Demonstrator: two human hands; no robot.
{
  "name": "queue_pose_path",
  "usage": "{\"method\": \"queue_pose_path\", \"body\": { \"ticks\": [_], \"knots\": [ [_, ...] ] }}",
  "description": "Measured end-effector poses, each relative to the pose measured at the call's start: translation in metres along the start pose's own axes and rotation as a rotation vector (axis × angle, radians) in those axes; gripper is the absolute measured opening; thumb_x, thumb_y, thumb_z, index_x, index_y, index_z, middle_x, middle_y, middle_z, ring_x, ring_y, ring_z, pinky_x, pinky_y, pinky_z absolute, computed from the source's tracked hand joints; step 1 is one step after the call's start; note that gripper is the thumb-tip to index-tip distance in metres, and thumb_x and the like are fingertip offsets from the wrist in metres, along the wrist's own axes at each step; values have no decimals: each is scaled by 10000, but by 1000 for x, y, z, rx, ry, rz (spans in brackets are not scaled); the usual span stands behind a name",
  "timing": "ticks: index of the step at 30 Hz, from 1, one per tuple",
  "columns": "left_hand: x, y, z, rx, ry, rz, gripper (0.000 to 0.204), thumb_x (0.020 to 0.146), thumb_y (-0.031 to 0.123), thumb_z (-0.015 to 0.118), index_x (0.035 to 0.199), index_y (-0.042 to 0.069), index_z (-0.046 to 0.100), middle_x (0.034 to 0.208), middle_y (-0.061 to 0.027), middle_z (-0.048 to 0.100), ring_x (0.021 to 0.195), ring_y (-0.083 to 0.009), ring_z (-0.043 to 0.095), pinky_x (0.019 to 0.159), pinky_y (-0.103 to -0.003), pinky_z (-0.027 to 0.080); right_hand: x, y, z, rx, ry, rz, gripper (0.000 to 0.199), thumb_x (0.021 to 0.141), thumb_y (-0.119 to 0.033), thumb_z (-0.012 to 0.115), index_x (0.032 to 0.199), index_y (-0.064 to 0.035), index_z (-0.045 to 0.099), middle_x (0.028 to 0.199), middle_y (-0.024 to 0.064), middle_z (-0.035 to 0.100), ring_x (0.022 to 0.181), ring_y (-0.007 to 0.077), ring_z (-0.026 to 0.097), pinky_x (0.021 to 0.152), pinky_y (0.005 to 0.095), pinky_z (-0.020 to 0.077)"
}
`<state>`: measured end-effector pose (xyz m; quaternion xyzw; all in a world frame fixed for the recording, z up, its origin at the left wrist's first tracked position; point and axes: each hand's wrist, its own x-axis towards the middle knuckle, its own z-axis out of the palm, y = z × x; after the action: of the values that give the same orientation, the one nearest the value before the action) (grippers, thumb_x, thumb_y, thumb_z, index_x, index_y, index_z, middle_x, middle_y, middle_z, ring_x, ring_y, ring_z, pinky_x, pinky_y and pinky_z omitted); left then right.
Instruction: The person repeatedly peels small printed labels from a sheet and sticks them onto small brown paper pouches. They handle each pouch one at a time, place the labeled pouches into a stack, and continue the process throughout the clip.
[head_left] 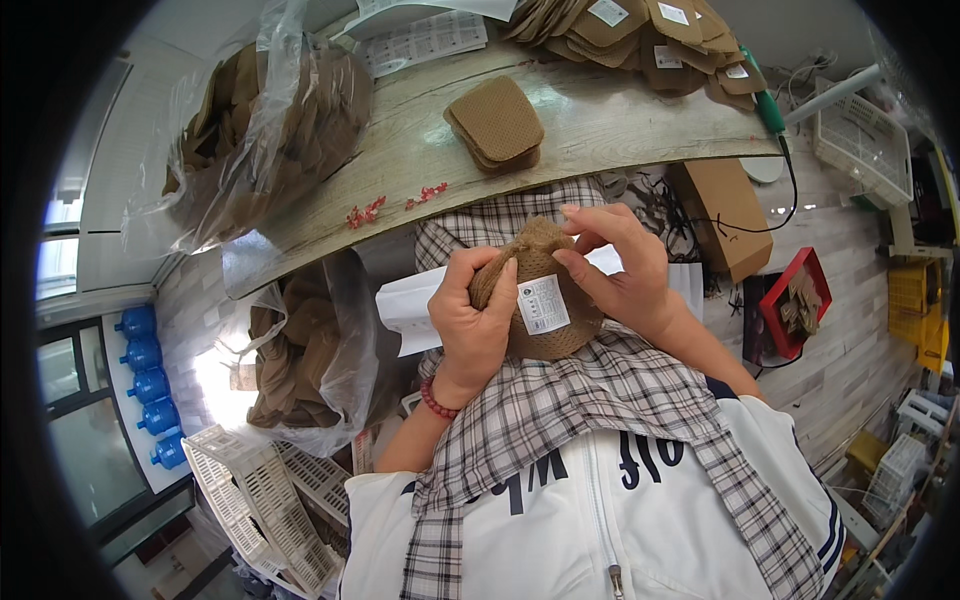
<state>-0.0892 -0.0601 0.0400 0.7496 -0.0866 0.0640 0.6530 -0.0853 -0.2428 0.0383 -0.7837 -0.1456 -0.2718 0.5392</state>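
Note:
A brown perforated fabric piece [553, 345] with a white printed label [543, 304] is held over my lap, its upper edge bunched and folded. My left hand [474, 312] is closed around its left side, the thumb pressed along the front. At the upper right edge, the bent fingers and thumb of my right hand [625, 262] grip the fabric; the index fingertip stands a little above it. A neat stack of similar rounded brown pieces [497, 120] lies on the table [410, 150] just beyond my hands.
Labelled brown pieces [665, 30] pile up at the table's far right, near a green-handled corded tool [768, 110]. Clear plastic bags of brown pieces stand on the table [275, 130] and below it [300, 350]. Red scraps [365, 212] lie near the edge. A cardboard box [725, 215] sits right.

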Motion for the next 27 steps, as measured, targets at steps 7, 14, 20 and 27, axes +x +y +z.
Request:
{"method": "queue_pose_path", "body": {
  "ticks": [7, 14, 20, 27],
  "knots": [
    [5, 1, 0, 236, -75, 167, 131, 856, 45, 726, 956, 15, 647, 833, -107, 667, 700, -228, 632, 648, -323, 499, 2, 1, 2, -166, -127, -174, 220, 734, -24, 795, 914, -41, 670, 875, 94, 644, 681, 225, 651, 557, 315, 528],
    [12, 4, -3, 416, -172, 465, 261, 718, 13, 746, 956, 34, 642, 859, -109, 666, 746, -315, 627, 681, -403, 500, 3, -2, 5, -281, -148, -255, 195, 720, -16, 752, 877, -30, 638, 851, 91, 622, 644, 241, 630, 539, 318, 520],
    [8, 12, -5, 613, -236, 615, 414, 650, 15, 752, 1038, 38, 610, 961, -133, 658, 763, -303, 617, 672, -401, 475, -1, -5, -11, -230, -313, -94, 130, 764, 1, 711, 842, -12, 607, 812, 97, 602, 637, 199, 606, 542, 301, 491],
    [6, 10, 1, 359, -187, 261, 434, 780, 172, 825, 1118, 19, 601, 994, -134, 667, 867, -325, 657, 756, -393, 520, 6, -5, -14, 130, -303, 332, 142, 798, -31, 701, 823, 5, 565, 763, 93, 553, 602, 189, 584, 540, 309, 466]
  ]
}}
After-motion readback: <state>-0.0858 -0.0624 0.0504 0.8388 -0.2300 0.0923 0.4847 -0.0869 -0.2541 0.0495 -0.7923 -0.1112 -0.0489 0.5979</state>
